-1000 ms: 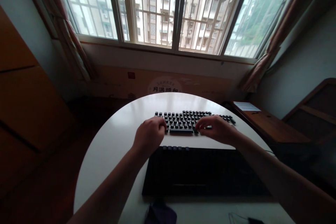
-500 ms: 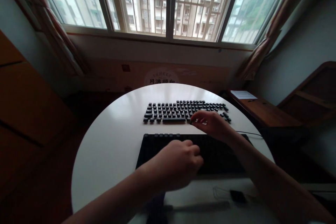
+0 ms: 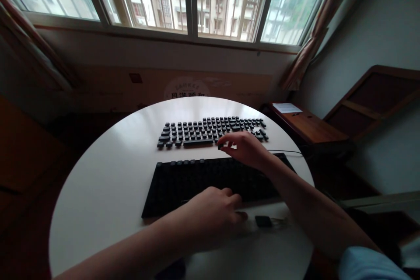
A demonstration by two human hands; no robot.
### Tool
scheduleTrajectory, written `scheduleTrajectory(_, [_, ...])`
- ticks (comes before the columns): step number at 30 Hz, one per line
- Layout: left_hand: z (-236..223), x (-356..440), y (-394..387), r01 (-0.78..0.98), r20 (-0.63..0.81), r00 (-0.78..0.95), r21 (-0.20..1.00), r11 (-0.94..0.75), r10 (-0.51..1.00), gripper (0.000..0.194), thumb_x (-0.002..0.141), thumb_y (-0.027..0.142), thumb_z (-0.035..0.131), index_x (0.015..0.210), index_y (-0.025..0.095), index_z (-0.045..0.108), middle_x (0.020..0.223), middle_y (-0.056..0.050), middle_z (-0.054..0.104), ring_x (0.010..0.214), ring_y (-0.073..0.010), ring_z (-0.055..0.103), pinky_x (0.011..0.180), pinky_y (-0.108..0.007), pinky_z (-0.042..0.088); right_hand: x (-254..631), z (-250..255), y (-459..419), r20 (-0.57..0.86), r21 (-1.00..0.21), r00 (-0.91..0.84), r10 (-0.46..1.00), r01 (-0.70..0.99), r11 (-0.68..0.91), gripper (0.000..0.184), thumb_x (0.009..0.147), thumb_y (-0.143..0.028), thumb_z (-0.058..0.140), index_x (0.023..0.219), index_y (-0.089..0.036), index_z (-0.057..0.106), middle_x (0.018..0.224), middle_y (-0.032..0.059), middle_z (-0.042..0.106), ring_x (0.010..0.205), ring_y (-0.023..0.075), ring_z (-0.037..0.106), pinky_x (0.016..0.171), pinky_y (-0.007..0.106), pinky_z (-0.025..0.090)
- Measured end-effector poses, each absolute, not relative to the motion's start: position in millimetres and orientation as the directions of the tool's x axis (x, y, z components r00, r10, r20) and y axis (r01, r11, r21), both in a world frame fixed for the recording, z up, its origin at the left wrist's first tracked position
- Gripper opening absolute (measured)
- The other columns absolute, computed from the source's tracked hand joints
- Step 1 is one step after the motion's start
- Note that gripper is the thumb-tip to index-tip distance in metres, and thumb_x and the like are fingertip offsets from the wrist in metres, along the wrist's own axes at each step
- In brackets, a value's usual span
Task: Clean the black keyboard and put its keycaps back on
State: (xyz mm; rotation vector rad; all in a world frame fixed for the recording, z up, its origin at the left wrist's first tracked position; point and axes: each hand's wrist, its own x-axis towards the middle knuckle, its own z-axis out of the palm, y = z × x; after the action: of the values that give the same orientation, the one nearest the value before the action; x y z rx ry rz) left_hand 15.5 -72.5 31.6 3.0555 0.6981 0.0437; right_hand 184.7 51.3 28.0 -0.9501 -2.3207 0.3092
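Note:
My right hand (image 3: 244,146) is closed in a pinch on a small dark keycap (image 3: 220,145), at the near edge of the loose keycaps (image 3: 197,132) laid out in keyboard order. My left hand (image 3: 223,208) is over the near edge of the black keyboard (image 3: 183,180), palm down. Its fingers are bent and slightly apart; I see nothing in them, though the palm side is hidden. Just right of its fingertips lies a small tool with a dark block (image 3: 263,221) and thin wire. A few keycaps (image 3: 187,162) sit along the keyboard's far edge.
Everything lies on a round white table (image 3: 98,175). A cable (image 3: 285,152) runs right from behind the keyboard. Beyond the table's right side is a brown wooden surface (image 3: 311,127) with a paper (image 3: 286,108). A barred window (image 3: 193,4) faces me.
My left hand has moved right and toward me, nearer the small wire tool, and its fingers have loosened. My right hand stays pinched by the keycap rows. The view has shifted right.

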Motion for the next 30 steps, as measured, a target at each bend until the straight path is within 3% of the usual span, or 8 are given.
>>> scheduleTrajectory(4, [39.4,0.4,-70.3,0.492,-0.032,0.87,0.1,-0.865,0.492,0.013,0.088,0.026,0.063,0.079,0.021,0.071,0.074,-0.003,0.065,0.063,-0.0177,0.06,0.051,-0.028,0.04,185.1,26.2,50.5,0.398,-0.434,-0.612,0.684,0.531,0.728,0.016,0.082,-0.017,0.07,0.096,-0.024,0.074,0.084,-0.0018,0.074,0.074,0.0128,0.067,0.07,0.023,0.047])
scheduleTrajectory(10, [44.8,-16.9,-64.6,0.549,-0.088,0.836,0.147,-0.823,0.542,0.006,0.078,0.025,0.073,0.077,0.02,0.072,0.072,-0.002,0.07,0.063,-0.0191,0.066,0.059,-0.031,0.048,174.4,13.0,50.5,0.313,-0.404,-0.665,0.678,0.553,0.729,0.014,0.08,-0.015,0.07,0.088,-0.025,0.076,0.078,-0.0014,0.073,0.073,0.0137,0.066,0.067,0.023,0.044])
scheduleTrajectory(17, [42.8,-8.3,-67.0,0.565,-0.124,0.825,0.138,-0.813,0.552,0.008,0.08,0.02,0.067,0.076,0.017,0.072,0.068,-0.003,0.07,0.053,-0.0181,0.064,0.049,-0.027,0.044,159.0,-0.7,51.0,0.337,-0.504,-0.661,0.67,0.475,0.722,0.015,0.078,-0.012,0.072,0.088,-0.023,0.076,0.081,-0.0011,0.074,0.074,0.0131,0.067,0.069,0.022,0.047])
scheduleTrajectory(26, [50.7,-14.1,-74.0,0.641,-0.245,0.761,0.139,-0.755,0.601,0.01,0.076,0.022,0.068,0.069,0.016,0.073,0.061,-0.003,0.068,0.048,-0.0176,0.06,0.045,-0.027,0.04,152.4,-3.8,46.5,0.378,-0.47,-0.687,0.621,0.435,0.768,0.019,0.079,-0.008,0.07,0.091,-0.022,0.078,0.088,0.0014,0.077,0.082,0.0167,0.07,0.078,0.026,0.051])
scheduleTrajectory(30, [53.9,-15.5,-74.6,0.641,-0.219,0.764,0.149,-0.753,0.608,0.017,0.077,0.029,0.069,0.065,0.017,0.072,0.055,-0.004,0.065,0.047,-0.0177,0.059,0.046,-0.027,0.04,150.7,-5.9,47.3,0.386,-0.469,-0.7,0.601,0.412,0.781,0.018,0.079,-0.009,0.071,0.089,-0.022,0.078,0.092,0.0021,0.078,0.087,0.0176,0.071,0.082,0.028,0.052])
